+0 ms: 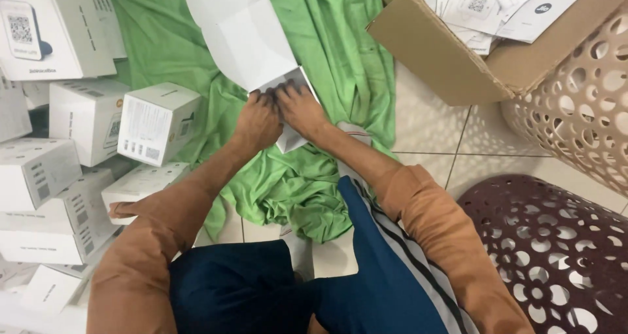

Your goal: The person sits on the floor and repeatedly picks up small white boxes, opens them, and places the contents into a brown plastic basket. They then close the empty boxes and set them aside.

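Left hand [257, 119] and right hand [301, 109] side by side, fingers pressed onto open white carton [245, 36], green cloth [327, 39] beneath fingertips, stacked white boxes [157, 121] left of them.

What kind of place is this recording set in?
Probably a home floor used as a packing spot: tiled floor under a green cloth, stacked white boxes, and a leaflet-filled carton. Both hands press on an open box.

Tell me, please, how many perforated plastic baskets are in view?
2. A beige perforated plastic basket stands at the right edge, behind the brown cardboard box; a dark maroon perforated plastic basket sits bottom right, beside the right arm. Others may lie out of frame.
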